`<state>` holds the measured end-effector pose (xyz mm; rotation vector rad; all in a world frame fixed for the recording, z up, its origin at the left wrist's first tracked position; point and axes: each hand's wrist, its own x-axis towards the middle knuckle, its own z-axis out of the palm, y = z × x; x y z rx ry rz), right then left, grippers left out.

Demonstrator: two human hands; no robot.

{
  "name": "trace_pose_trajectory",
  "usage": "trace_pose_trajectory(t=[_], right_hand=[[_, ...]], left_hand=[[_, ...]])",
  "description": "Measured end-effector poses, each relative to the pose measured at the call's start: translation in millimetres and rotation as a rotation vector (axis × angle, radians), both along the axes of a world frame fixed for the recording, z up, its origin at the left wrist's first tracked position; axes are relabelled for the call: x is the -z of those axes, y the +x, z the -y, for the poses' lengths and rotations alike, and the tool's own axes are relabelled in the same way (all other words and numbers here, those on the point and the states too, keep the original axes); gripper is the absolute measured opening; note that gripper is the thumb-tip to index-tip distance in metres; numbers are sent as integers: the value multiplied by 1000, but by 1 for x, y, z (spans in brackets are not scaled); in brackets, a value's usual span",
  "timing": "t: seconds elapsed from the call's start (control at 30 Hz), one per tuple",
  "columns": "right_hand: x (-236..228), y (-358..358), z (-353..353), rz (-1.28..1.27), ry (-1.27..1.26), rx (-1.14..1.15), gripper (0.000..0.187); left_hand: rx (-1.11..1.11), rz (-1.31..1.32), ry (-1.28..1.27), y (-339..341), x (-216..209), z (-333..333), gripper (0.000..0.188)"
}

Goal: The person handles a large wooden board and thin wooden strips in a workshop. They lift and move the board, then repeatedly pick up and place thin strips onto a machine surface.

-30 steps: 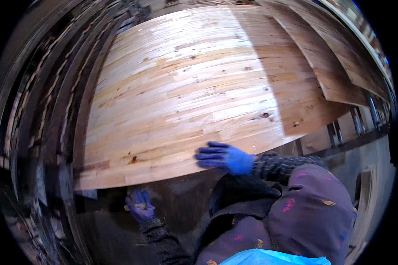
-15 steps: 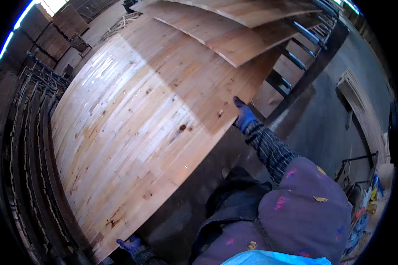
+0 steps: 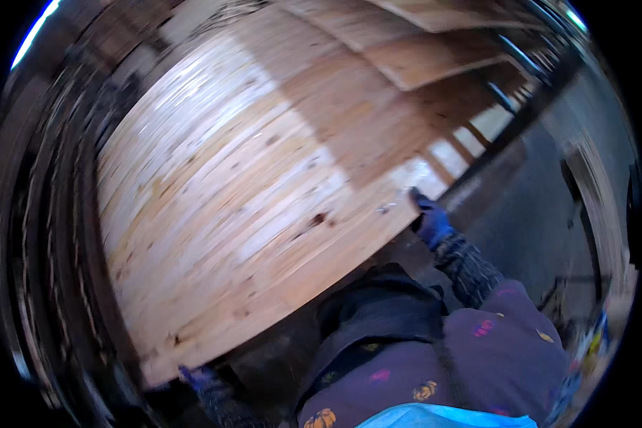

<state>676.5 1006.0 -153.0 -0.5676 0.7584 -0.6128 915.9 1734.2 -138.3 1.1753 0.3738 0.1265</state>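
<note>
Mostly pale, knotty wooden panel (image 3: 246,203)

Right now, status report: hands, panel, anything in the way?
Left hand by near left corner of wooden panel, grip unclear. Right hand gripping by near right corner. Other boards overlap panel's far right in view.

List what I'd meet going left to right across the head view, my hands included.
Dark bars → left gloved hand at the wooden panel's near edge → right gloved hand farther along that edge → blurred pale boards.
</note>
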Motion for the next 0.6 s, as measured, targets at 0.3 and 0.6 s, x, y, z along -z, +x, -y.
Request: trace_pose_trajectory(t=[0.3,0.6], right_hand=[[-56,40,-73,-937,-1338,300,61],[-95,229,-461,585,-2267,-1096,69]], left_hand=[[-105,-198,-251,-23,1,30,53],[-142,-160,-495,-14,-14,3,57]])
